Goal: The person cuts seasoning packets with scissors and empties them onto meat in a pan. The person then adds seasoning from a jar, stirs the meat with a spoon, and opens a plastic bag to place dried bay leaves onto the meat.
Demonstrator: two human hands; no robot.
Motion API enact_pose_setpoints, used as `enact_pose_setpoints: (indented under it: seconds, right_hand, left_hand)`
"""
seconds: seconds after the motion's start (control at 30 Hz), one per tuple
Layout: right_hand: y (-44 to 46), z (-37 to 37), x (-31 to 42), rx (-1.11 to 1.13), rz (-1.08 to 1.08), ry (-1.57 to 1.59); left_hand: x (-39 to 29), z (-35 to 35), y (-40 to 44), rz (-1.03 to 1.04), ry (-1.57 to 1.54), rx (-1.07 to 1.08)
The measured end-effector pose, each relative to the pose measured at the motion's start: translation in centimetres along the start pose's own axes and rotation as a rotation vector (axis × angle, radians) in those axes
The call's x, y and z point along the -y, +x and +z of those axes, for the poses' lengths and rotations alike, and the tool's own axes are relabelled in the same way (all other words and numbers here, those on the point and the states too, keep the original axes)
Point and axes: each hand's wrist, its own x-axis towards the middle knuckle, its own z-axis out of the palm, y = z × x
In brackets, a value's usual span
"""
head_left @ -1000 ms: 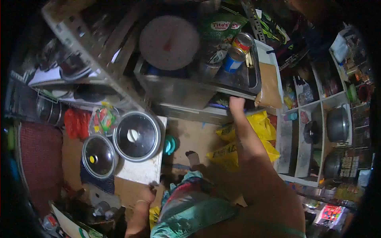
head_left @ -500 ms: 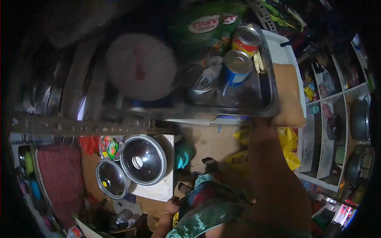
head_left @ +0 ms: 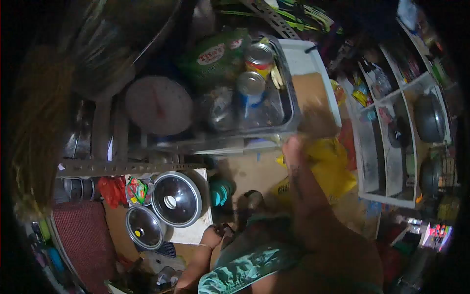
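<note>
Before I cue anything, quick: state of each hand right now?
Left hand: by the white board; can't tell if open or closed.
Right hand: just below the near edge of the tray; grip can't be told.

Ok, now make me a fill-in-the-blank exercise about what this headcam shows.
1. The smaller glass lid has a ____ knob.
2. The large word on the green bag reads ____.
3. The left hand is close to the ____ board.
4. The tray holding the cans is nearer to the ____ hand.

Missing words: yellow; Tita's; white; right.
</note>
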Motion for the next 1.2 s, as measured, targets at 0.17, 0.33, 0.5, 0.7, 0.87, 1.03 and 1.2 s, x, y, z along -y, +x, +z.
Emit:
enact_pose_setpoints:
  seconds: [0.17,0.33,0.5,0.7,0.87,1.03,1.2]
  right_hand:
    - [-12.7,-3.7,6.5,0.108,0.043,0.179]
    - [-26.4,-5.0,14.4,0.168,0.249,0.537]
    - [-41.0,-1.8,23.8,0.029,0.233,0.523]
    - [-48.4,-8.0,24.2,0.333,-0.181,0.119]
    - [-55.4,-11.6,31.7,-0.023,-0.415,-0.419]
    - [-63.8,-10.8,32.4,-0.357,-0.654,-0.928]
    - [-72.8,-13.9,26.8,-0.468,-0.305,-0.897]
  left_hand:
    - [-4.1,-2.6,0.5,0.123,-0.461,0.083]
    - [-11.2,-9.6,-3.7,0.424,-0.471,0.221]
    - [-12.8,-12.1,-8.7,0.622,-0.829,0.47]
    - [-17.0,-13.4,-15.4,0.905,-0.697,0.481]
    - [-19.3,-11.1,-21.0,1.131,-0.422,0.447]
    - [-16.7,-5.2,-24.9,1.299,-0.286,0.542]
    - [-12.5,-0.7,-29.9,1.277,0.008,0.765]
